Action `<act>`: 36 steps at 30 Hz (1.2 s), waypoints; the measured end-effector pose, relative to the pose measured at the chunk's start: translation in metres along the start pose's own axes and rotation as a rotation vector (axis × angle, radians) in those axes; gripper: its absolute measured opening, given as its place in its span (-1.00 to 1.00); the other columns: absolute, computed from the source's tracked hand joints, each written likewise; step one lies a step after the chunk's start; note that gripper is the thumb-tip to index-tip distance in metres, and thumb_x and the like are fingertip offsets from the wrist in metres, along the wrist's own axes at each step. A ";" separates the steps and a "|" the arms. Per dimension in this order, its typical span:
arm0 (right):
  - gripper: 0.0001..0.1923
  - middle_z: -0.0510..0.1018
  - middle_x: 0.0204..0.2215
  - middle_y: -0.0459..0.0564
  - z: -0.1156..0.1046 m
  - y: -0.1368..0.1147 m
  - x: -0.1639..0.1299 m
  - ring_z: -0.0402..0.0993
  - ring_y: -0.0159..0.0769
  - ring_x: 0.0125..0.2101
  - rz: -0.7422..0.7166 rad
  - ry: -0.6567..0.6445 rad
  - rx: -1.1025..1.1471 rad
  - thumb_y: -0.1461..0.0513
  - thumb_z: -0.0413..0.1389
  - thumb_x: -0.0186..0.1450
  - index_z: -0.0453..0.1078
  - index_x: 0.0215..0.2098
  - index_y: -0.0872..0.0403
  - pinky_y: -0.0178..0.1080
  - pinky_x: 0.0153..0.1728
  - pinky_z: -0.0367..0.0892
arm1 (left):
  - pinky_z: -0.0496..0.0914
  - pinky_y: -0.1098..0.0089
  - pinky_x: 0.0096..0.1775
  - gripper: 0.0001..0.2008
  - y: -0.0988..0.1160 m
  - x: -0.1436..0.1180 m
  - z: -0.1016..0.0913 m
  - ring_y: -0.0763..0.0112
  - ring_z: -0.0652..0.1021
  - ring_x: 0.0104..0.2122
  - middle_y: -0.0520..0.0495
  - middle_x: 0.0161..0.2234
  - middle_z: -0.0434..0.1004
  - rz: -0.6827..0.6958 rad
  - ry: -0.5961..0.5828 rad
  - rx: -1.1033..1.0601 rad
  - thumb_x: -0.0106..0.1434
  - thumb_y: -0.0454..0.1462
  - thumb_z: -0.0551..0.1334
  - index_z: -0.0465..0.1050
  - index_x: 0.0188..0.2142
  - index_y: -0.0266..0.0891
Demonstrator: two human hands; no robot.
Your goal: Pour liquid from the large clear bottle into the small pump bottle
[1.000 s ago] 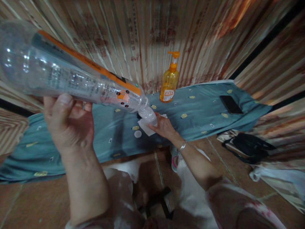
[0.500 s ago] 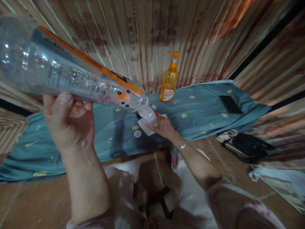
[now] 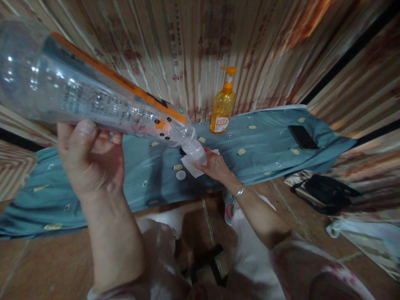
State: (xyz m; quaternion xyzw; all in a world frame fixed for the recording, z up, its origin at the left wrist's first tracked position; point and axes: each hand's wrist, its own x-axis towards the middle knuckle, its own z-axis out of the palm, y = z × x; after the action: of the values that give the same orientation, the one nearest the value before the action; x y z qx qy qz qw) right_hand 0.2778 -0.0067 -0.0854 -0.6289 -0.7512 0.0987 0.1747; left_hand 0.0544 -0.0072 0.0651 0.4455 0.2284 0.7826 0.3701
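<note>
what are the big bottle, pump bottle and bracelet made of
Big bottle: likely clear, glossy plastic, given its see-through wall and sharp highlights. Pump bottle: probably smooth, translucent plastic; amber contents show through. Bracelet: apparently polished, silver-toned metal, from its bright shine.

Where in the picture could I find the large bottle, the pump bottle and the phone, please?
Large bottle [image 3: 103, 96]: head view, on the middle of its side.
Pump bottle [image 3: 222, 107]: head view, on its body.
Phone [image 3: 303, 137]: head view, on the middle of its dark face.
</note>
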 end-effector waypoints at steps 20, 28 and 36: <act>-0.34 0.64 -0.07 0.27 0.001 -0.001 0.000 0.59 -0.02 -0.03 0.016 0.020 0.043 0.05 0.19 0.34 0.22 0.23 0.32 -0.18 -0.05 0.43 | 0.25 0.46 -0.39 -0.63 -0.006 -0.001 -0.011 0.44 0.42 -0.38 0.07 -0.42 0.47 -0.076 0.118 0.065 -0.30 -0.30 0.41 0.38 -0.43 -0.11; -0.30 0.62 -0.05 0.31 0.002 -0.001 0.001 0.58 -0.03 -0.01 0.005 0.011 0.039 0.05 0.18 0.34 0.18 0.26 0.36 -0.19 -0.03 0.41 | 0.37 0.35 -0.19 -0.61 -0.012 -0.010 -0.027 0.36 0.48 -0.24 0.04 -0.28 0.59 -0.240 0.281 0.070 -0.31 -0.19 0.47 0.46 -0.43 -0.12; -0.33 0.62 -0.07 0.32 0.005 0.001 0.002 0.58 -0.01 -0.05 0.017 0.006 0.014 0.04 0.18 0.33 0.22 0.25 0.31 -0.17 -0.06 0.41 | 0.43 0.31 -0.19 -0.75 -0.027 -0.014 -0.053 0.32 0.53 -0.20 0.00 -0.30 0.59 -0.467 0.375 -0.007 -0.01 -0.12 0.38 0.46 -0.37 -0.16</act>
State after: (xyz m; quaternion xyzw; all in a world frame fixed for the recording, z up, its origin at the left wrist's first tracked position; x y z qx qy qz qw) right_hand 0.2761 -0.0044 -0.0902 -0.6343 -0.7445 0.1034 0.1807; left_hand 0.0233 -0.0032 0.0130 0.2270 0.3864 0.7457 0.4931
